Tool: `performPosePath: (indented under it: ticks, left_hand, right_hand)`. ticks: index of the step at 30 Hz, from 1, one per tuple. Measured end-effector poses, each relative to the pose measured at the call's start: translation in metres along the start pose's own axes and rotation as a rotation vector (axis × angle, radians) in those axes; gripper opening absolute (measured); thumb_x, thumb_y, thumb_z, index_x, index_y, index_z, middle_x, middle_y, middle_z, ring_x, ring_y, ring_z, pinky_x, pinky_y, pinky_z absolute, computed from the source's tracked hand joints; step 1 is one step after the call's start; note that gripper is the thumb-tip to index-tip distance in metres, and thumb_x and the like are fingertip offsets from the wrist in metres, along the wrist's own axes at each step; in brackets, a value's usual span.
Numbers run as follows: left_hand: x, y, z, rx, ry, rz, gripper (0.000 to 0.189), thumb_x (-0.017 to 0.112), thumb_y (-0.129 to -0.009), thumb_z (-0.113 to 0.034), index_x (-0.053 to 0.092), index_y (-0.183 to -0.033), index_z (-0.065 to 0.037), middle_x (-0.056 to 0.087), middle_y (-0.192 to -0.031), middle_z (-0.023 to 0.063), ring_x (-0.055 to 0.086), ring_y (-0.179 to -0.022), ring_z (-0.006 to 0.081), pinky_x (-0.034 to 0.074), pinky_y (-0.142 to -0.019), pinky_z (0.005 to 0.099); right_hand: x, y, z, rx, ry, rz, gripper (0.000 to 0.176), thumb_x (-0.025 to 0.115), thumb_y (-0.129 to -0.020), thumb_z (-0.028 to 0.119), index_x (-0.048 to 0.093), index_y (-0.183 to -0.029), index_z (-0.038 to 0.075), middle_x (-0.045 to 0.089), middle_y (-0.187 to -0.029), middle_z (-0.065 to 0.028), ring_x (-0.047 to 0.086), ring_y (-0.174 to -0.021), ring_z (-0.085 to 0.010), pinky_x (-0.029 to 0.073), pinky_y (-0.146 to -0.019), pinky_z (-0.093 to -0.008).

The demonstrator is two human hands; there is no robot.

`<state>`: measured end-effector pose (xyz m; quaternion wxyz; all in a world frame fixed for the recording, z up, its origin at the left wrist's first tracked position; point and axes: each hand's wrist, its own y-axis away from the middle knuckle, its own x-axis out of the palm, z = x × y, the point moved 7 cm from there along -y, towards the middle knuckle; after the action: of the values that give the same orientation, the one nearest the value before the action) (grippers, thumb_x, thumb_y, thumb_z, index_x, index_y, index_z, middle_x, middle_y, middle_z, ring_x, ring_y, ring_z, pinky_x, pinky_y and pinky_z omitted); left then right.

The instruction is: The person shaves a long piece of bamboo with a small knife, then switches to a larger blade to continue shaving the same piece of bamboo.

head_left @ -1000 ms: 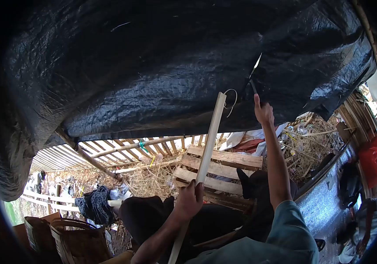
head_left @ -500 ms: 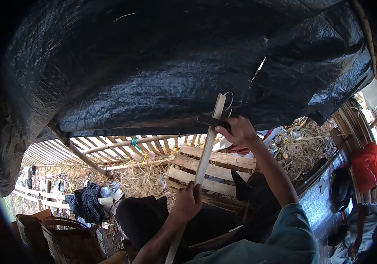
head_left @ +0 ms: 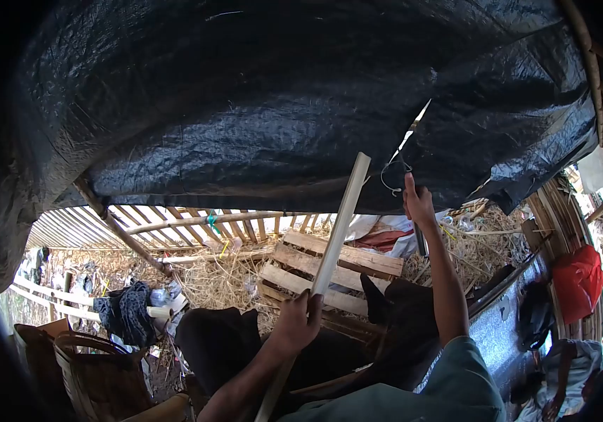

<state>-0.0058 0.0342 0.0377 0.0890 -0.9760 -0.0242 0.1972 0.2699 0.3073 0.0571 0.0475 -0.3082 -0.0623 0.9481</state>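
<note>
A long pale strip of split bamboo [head_left: 343, 218] slants up from my lap, its far end free in front of the black tarp. My left hand [head_left: 297, 325] is closed around the strip's lower middle. To the right, apart from the strip, my right hand [head_left: 419, 204] is closed on a dark knife [head_left: 421, 243], part of which shows below the fist. The rest of the knife is hidden by the fingers and wrist. A thin curled shaving [head_left: 386, 178] hangs by the top of that hand.
A black plastic tarp [head_left: 280, 105] spreads in front. Below lie a slatted wooden pallet [head_left: 340, 260] and straw [head_left: 224, 278]. Woven baskets [head_left: 97, 373] stand at lower left. At right are a red bag [head_left: 578, 285] and another person [head_left: 572, 380].
My right hand has moved right, off the bamboo strip, taking the knife with it. The curled shaving has moved from the strip's tip to beside that hand. My left hand keeps its hold.
</note>
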Motion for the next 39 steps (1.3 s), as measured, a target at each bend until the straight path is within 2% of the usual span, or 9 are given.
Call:
performPosePath:
  ticks: [1, 5, 12, 19, 23, 27, 29, 33, 39]
  left_hand:
    - [0.002, 0.001, 0.003, -0.01, 0.051, 0.008, 0.029, 0.045, -0.097, -0.021, 0.049, -0.077, 0.0, 0.051, -0.052, 0.0076, 0.052, -0.042, 0.0172, 0.042, -0.042, 0.0327]
    - [-0.005, -0.003, 0.0, -0.203, 0.341, 0.083, 0.021, 0.049, -0.094, -0.014, 0.049, -0.08, 0.002, 0.051, -0.051, 0.0092, 0.051, -0.038, 0.0176, 0.039, -0.038, 0.0316]
    - [-0.035, -0.02, -0.032, -0.47, 0.625, 0.161, 0.036, 0.036, -0.101, -0.032, 0.044, -0.084, -0.001, 0.042, -0.056, 0.0015, 0.039, -0.038, 0.0074, 0.032, -0.036, 0.0239]
    - [-0.073, -0.08, -0.044, -0.429, 0.563, 0.11, 0.044, 0.033, -0.1, -0.041, 0.048, -0.091, 0.0, 0.046, -0.06, 0.0036, 0.04, -0.04, 0.0103, 0.034, -0.039, 0.0262]
    - [-0.082, -0.095, -0.014, -0.455, 0.455, -0.02, 0.046, 0.034, -0.1, -0.04, 0.053, -0.091, 0.0, 0.049, -0.06, 0.0049, 0.044, -0.041, 0.0124, 0.035, -0.04, 0.0269]
    - [-0.082, -0.086, -0.007, -0.462, 0.413, -0.02, 0.041, 0.034, -0.101, -0.034, 0.056, -0.094, 0.0, 0.053, -0.065, 0.0053, 0.048, -0.044, 0.0128, 0.038, -0.041, 0.027]
    - [-0.08, -0.084, -0.008, -0.443, 0.418, -0.031, 0.041, 0.033, -0.101, -0.032, 0.057, -0.095, 0.001, 0.053, -0.067, 0.005, 0.048, -0.045, 0.0121, 0.038, -0.041, 0.0265]
    - [-0.076, -0.082, -0.011, -0.409, 0.381, -0.022, 0.04, 0.033, -0.101, -0.031, 0.057, -0.097, 0.001, 0.052, -0.067, 0.0045, 0.048, -0.047, 0.0111, 0.039, -0.043, 0.0258]
    - [-0.075, -0.081, -0.009, -0.37, 0.38, -0.015, 0.042, 0.034, -0.1, -0.036, 0.055, -0.099, 0.0, 0.053, -0.064, 0.0064, 0.049, -0.047, 0.0137, 0.041, -0.046, 0.0276]
  right_hand:
    - [0.008, 0.015, 0.006, 0.012, -0.141, 0.055, 0.066, 0.039, -0.089, 0.066, 0.044, -0.059, 0.008, 0.039, -0.044, 0.0012, 0.04, -0.033, -0.0097, 0.031, -0.032, -0.0258]
    - [0.016, 0.058, 0.036, 0.089, -0.278, 0.139, 0.066, 0.036, -0.088, 0.069, 0.045, -0.062, 0.009, 0.04, -0.046, 0.0008, 0.039, -0.035, -0.0089, 0.031, -0.034, -0.0246]
    - [0.071, 0.122, 0.054, 0.383, -1.112, 0.43, 0.074, 0.03, -0.079, 0.082, 0.047, -0.067, 0.011, 0.038, -0.048, 0.0003, 0.039, -0.039, -0.0145, 0.034, -0.042, -0.0283]
    - [0.119, 0.14, 0.06, 0.571, -1.153, 0.53, 0.074, 0.033, -0.074, 0.085, 0.047, -0.067, 0.012, 0.04, -0.048, -0.0023, 0.039, -0.04, -0.0163, 0.034, -0.044, -0.0317]
    - [0.135, 0.164, 0.063, 0.775, -1.239, 0.59, 0.079, 0.04, -0.072, 0.085, 0.046, -0.094, 0.009, 0.043, -0.057, -0.0029, 0.041, -0.047, -0.0165, 0.036, -0.051, -0.0318]
    - [0.133, 0.165, 0.069, 0.874, -1.352, 0.524, 0.069, 0.055, -0.079, 0.068, 0.036, -0.105, 0.006, 0.046, -0.067, -0.0062, 0.044, -0.054, -0.017, 0.04, -0.056, -0.0351]
    - [0.119, 0.152, 0.079, 0.803, -1.533, 0.494, 0.044, 0.068, -0.081, 0.045, 0.045, -0.086, 0.008, 0.049, -0.073, -0.008, 0.047, -0.057, -0.0139, 0.043, -0.054, -0.0264]
    - [0.085, 0.106, 0.063, 0.603, -1.971, 0.1, 0.015, 0.066, -0.083, 0.006, 0.053, -0.089, 0.008, 0.056, -0.074, -0.0054, 0.054, -0.062, -0.0121, 0.054, -0.063, -0.0271]
    - [0.062, 0.09, 0.03, 0.487, -1.956, -0.127, 0.005, 0.06, -0.086, 0.002, 0.055, -0.085, 0.003, 0.055, -0.075, -0.0056, 0.055, -0.064, -0.013, 0.056, -0.063, -0.0251]
